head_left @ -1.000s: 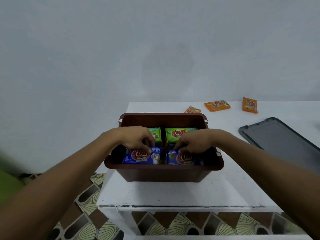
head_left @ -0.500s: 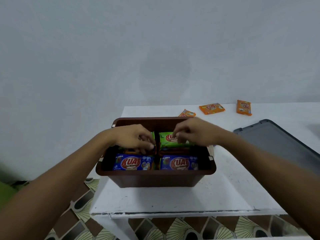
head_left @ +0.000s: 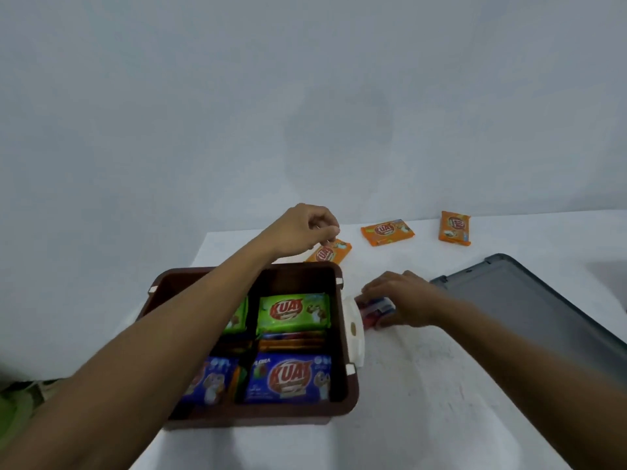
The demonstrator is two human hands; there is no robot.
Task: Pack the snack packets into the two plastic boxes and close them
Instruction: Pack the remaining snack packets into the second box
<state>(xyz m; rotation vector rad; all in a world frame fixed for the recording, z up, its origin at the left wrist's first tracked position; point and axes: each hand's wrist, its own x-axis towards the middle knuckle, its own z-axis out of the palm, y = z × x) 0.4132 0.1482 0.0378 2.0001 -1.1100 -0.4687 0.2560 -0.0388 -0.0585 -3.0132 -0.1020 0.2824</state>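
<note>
The brown plastic box (head_left: 351,395) stands open at the table's left. Green snack packets (head_left: 293,312) fill its far half and blue snack packets (head_left: 288,378) its near half. My left hand (head_left: 302,232) reaches over the box with curled fingers, right at the near edge of an orange packet (head_left: 330,254) lying behind the box; whether it grips the packet is unclear. My right hand (head_left: 402,300) is on the table just right of the box. Its fingers wrap a red and blue packet (head_left: 375,308), which is blurred.
Two more orange packets (head_left: 386,231) (head_left: 454,228) lie at the back of the white table (head_left: 441,385). A grey lid (head_left: 529,317) lies flat on the right. The box has a white side latch (head_left: 354,330). A wall is behind, and patterned floor at the lower left.
Both hands left the box. The left moved back beyond its far rim to the orange packet. The right moved out to the right onto a packet on the table.
</note>
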